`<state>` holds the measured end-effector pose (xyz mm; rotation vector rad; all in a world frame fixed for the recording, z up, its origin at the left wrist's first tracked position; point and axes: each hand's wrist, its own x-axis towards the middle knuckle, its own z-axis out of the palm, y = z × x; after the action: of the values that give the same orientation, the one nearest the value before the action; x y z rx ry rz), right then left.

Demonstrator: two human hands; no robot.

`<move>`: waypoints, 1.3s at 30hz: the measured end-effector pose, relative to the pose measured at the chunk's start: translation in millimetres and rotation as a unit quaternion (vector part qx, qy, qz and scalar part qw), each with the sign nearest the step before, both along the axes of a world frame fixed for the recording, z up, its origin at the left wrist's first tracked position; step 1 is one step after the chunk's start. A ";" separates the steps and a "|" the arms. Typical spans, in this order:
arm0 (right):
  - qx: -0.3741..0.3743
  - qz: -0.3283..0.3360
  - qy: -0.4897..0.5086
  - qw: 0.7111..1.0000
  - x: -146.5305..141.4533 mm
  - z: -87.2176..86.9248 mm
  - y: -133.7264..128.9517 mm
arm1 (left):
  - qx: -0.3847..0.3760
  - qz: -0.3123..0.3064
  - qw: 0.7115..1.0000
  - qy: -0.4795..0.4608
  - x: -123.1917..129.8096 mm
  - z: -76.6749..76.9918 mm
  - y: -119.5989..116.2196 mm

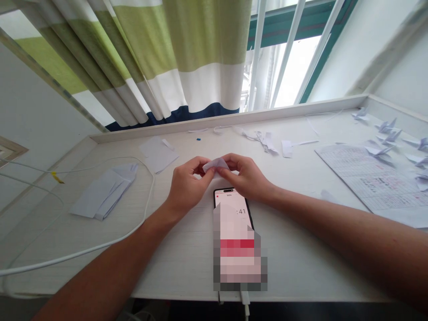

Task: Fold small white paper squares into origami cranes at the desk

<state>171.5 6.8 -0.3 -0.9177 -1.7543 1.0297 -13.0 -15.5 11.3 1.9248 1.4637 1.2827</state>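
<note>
A small folded piece of white paper (219,164) is pinched between my two hands, just above the white desktop. My left hand (190,180) grips its left side, thumb in front and fingers behind. On the right side, my right hand (245,176) holds it the same way, with the thumb near the paper's middle. Part of the paper is hidden by both thumbs. Directly below my hands lies a phone (233,223) with a lit screen, partly blurred out, and a cable plugged into its lower end.
Folded paper sheets (105,191) and a paper square (159,154) lie left. Paper scraps (267,141) are scattered at the back. Several folded paper cranes (388,133) stand right, beside and on a written sheet (371,178). A white cable (149,196) loops across the left side.
</note>
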 end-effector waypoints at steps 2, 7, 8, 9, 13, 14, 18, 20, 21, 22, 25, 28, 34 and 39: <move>0.005 -0.004 0.004 1.000 0.6 0.1 0.4 | -0.030 -0.004 0.999 -0.026 -0.8 -0.3 1.6; 0.009 0.004 -0.013 1.000 1.1 -1.7 0.8 | -0.065 -0.030 0.995 -0.063 -2.4 -0.6 3.3; 0.007 0.003 -0.010 1.000 1.1 -2.1 0.7 | -0.068 -0.035 0.995 -0.066 -2.5 -0.7 3.2; 0.007 -0.001 -0.006 1.000 1.1 -2.5 0.6 | -0.074 -0.040 0.994 -0.071 -2.6 -0.9 3.1; 0.004 -0.021 -0.002 1.000 1.6 -3.3 0.7 | -0.124 -0.049 0.985 -0.106 -4.5 -2.6 4.7; -0.006 -0.019 0.003 1.000 1.7 -3.6 1.0 | -0.138 -0.048 0.983 -0.113 -5.2 -3.0 5.6; -0.064 -0.001 0.047 0.997 1.8 -5.4 3.1 | -0.170 -0.047 0.975 -0.133 -7.3 -5.4 9.0; -0.088 0.007 0.065 0.994 1.8 -6.3 5.0 | -0.150 -0.049 0.978 -0.137 -8.0 -6.8 9.6; -0.098 0.008 0.071 0.993 1.8 -6.6 6.0 | -0.131 -0.050 0.981 -0.132 -8.3 -7.2 9.4; -0.107 0.008 0.079 0.991 1.8 -6.8 7.0 | -0.109 -0.051 0.985 -0.121 -8.8 -7.2 9.0; -0.120 0.007 0.102 0.987 2.7 -6.8 9.7 | -0.034 -0.064 0.996 -0.055 -11.3 -5.0 7.3; -0.116 0.012 0.114 0.987 4.5 -6.9 11.1 | 0.041 -0.117 0.991 0.054 -16.1 -0.9 7.4; -0.040 -0.003 0.094 0.995 6.5 -8.7 9.0 | 0.091 -0.167 0.974 0.126 -21.9 1.6 10.4; 0.017 -0.009 0.052 0.998 4.7 -7.9 4.4 | 0.016 -0.082 0.995 0.049 -13.1 -3.1 6.8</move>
<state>176.2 11.2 -8.2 -0.8437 -1.6693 1.0146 -26.1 -8.7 8.2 2.1077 1.3071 1.1587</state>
